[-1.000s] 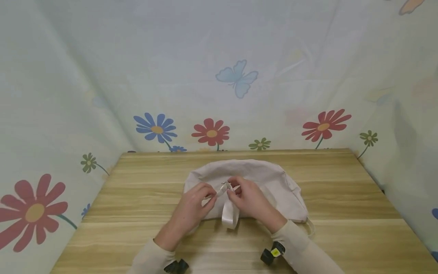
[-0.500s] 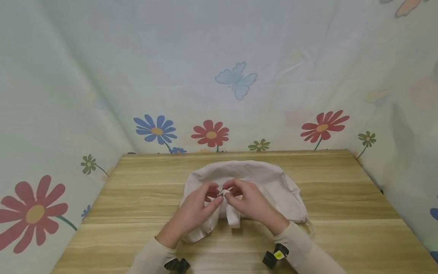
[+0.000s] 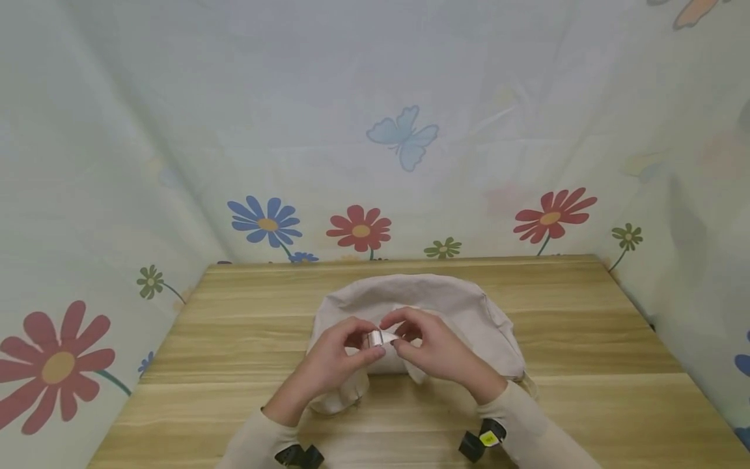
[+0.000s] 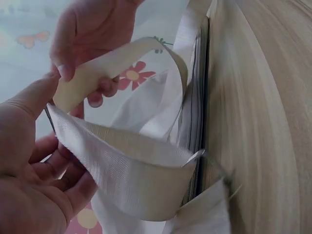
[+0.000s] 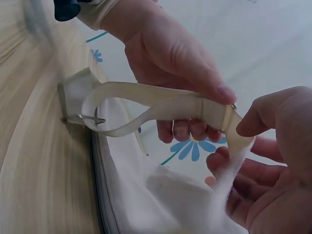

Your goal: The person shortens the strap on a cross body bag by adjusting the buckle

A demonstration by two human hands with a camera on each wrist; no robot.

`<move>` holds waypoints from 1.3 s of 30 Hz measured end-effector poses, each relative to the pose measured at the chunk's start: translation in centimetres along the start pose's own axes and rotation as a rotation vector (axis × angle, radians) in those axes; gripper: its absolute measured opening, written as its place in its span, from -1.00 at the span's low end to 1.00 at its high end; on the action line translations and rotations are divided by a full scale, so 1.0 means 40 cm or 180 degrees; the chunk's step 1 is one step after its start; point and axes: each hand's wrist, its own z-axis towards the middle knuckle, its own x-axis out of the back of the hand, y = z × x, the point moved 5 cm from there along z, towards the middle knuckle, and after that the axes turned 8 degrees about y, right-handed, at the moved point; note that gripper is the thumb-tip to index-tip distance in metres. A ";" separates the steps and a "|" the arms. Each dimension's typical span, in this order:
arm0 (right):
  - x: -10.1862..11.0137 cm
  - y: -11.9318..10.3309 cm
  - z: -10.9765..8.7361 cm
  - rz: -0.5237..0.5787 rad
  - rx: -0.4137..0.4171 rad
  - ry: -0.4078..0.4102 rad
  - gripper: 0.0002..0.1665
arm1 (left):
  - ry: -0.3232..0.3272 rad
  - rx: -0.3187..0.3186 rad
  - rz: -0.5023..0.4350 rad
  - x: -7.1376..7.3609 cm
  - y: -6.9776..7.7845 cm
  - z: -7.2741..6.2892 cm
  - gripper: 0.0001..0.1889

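Two pinches, one strap (image 4: 124,168)

I saw the left hand (image 3: 331,358) clamp it between thumb and fingers, beside the buckle (image 3: 377,338). Right of those fingertips, my right hand (image 3: 436,345) pinched it too. Behind the fingers, extending rightward: pale bag (image 3: 422,290).

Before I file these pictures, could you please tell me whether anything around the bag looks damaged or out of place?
By the near-left part of the bag, thread-like wisps look slightly odd, perhaps frayed, but they are too blurred to judge. Otherwise nothing stands out; the looped strap shows no visible tear.
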 end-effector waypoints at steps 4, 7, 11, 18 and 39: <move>0.015 0.001 -0.004 -0.0212 -0.0073 -0.0066 -0.62 | -0.0016 0.0005 -0.0213 0.006 0.006 -0.006 -0.61; 0.026 0.003 -0.009 -0.0277 -0.0054 -0.0149 -0.66 | 0.0014 -0.0016 -0.0282 0.015 0.010 -0.010 -0.60; 0.040 0.001 -0.015 -0.0334 0.0114 -0.0163 -0.71 | 0.0081 -0.0102 -0.0199 0.021 0.016 -0.013 -0.61; 0.060 -0.014 -0.021 -0.0441 0.0394 -0.0058 -0.76 | 0.0255 -0.0405 -0.0053 0.019 0.038 -0.020 -0.59; 0.063 -0.032 -0.034 -0.0701 0.1208 0.0091 -0.64 | 0.0369 -0.0732 -0.0073 0.019 0.059 -0.028 -0.64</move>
